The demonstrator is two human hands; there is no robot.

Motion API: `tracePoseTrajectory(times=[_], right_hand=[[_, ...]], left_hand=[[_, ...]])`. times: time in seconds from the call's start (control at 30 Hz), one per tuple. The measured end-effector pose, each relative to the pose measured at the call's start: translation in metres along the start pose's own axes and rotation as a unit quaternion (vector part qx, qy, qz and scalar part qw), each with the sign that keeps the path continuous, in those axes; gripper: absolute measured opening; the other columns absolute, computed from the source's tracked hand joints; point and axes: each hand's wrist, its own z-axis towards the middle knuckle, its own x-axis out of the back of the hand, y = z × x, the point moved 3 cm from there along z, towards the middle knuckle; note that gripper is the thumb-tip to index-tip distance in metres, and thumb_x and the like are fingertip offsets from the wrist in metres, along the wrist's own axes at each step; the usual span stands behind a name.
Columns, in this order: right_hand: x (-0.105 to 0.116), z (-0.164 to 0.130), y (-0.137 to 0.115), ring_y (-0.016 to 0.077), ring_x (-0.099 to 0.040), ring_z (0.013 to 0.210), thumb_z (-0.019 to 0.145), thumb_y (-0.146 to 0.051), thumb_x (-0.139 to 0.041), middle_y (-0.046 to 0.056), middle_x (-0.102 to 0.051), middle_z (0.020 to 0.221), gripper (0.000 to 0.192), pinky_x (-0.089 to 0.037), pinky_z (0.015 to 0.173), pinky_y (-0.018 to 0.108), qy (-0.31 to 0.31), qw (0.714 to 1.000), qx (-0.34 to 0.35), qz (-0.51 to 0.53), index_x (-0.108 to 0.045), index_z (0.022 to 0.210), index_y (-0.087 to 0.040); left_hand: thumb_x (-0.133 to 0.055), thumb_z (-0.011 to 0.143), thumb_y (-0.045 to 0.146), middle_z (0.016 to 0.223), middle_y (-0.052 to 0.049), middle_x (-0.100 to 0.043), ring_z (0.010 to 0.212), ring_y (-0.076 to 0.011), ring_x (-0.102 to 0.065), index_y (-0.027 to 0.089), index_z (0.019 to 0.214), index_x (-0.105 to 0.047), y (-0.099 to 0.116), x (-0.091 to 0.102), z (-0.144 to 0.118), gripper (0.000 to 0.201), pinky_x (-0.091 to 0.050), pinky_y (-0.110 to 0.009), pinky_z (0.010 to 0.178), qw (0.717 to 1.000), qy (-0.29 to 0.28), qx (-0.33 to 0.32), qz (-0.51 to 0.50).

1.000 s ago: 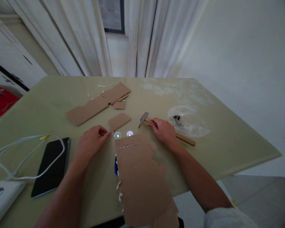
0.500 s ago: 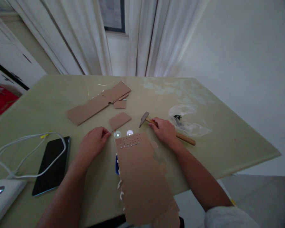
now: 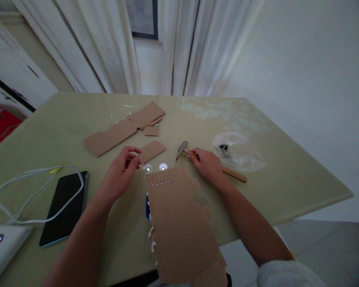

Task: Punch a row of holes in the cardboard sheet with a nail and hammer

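Change: left hand (image 3: 119, 175) has lifted off the table since a second ago, its pinched fingertips now raised just left of the card's far end; right hand and hammer lie as they did.
Table (image 3: 287, 175): pale green top, carrying everything below.
Big card (image 3: 179, 223): torn brown sheet at the near middle, hanging over the near edge, with rows of small studs (image 3: 164, 181) across its far end.
Card scraps (image 3: 122, 129): long strip at the far left; a small square piece (image 3: 151, 151) lies just beyond the left fingertips.
Phone (image 3: 66, 207): dark, near left, a white cable (image 3: 32, 191) looped over it.
Right hand (image 3: 208, 165): closed over the hammer (image 3: 236, 175), which lies on the table, head (image 3: 182, 149) pointing far-left.
Left hand: thumb and forefinger narrowed together; whether they pinch a tack is too small to tell.
Plastic bag (image 3: 239, 153): clear, right of the hammer, small dark bits inside.
Doing it well: my judgement is to keep the pinch low and upright on the card, fingers clear of the head, and start with light taps.
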Motion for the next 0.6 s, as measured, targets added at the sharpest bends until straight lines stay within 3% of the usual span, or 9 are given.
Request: tracePoseTrajectory(times=[0.1, 0.23, 0.43, 0.6], right_hand=[[0.001, -0.001, -0.001, 0.0298, -0.075, 0.107, 0.112, -0.051, -0.052, 0.010, -0.083, 0.121, 0.038, -0.048, 0.080, 0.035, -0.006, 1.000, 0.002, -0.003, -0.076, 0.127, -0.027], [0.002, -0.001, -0.001, 0.0291, -0.075, 0.106, 0.112, -0.050, -0.051, 0.010, -0.082, 0.122, 0.037, -0.047, 0.080, 0.034, -0.010, 1.000, 0.001, -0.007, -0.075, 0.128, -0.027], [0.001, -0.001, -0.001, 0.0291, -0.074, 0.106, 0.112, -0.051, -0.051, 0.010, -0.082, 0.122, 0.038, -0.048, 0.081, 0.035, -0.007, 1.000, 0.003, -0.001, -0.075, 0.130, -0.027], [0.002, -0.001, -0.002, 0.0298, -0.075, 0.104, 0.112, -0.051, -0.052, 0.010, -0.083, 0.118, 0.039, -0.048, 0.080, 0.035, -0.008, 1.000, 0.002, -0.005, -0.076, 0.129, -0.026]], left_hand=[[-0.053, 0.096, 0.041, 0.078, -0.001, -0.064, 0.074, -0.0199, -0.063, 0.023, 0.100, -0.065, 0.014, -0.002, -0.003, 0.022, -0.051, -0.031, 0.071, 0.998, -0.003, -0.016, -0.064], [-0.052, 0.084, 0.036, 0.071, -0.002, -0.064, 0.073, -0.0211, -0.060, 0.023, 0.077, -0.069, 0.020, -0.005, -0.005, 0.023, -0.050, -0.032, 0.069, 0.998, -0.047, 0.021, -0.044], [-0.058, 0.090, 0.054, 0.080, -0.005, -0.076, 0.082, -0.0250, -0.067, 0.021, 0.082, -0.079, 0.028, -0.007, -0.009, 0.039, -0.054, -0.034, 0.073, 0.995, -0.099, 0.006, -0.029], [-0.070, 0.091, 0.058, 0.080, -0.005, -0.077, 0.074, -0.0212, -0.067, 0.020, 0.084, -0.081, 0.030, -0.014, -0.012, 0.041, -0.051, -0.029, 0.066, 0.986, -0.161, -0.010, -0.040]])
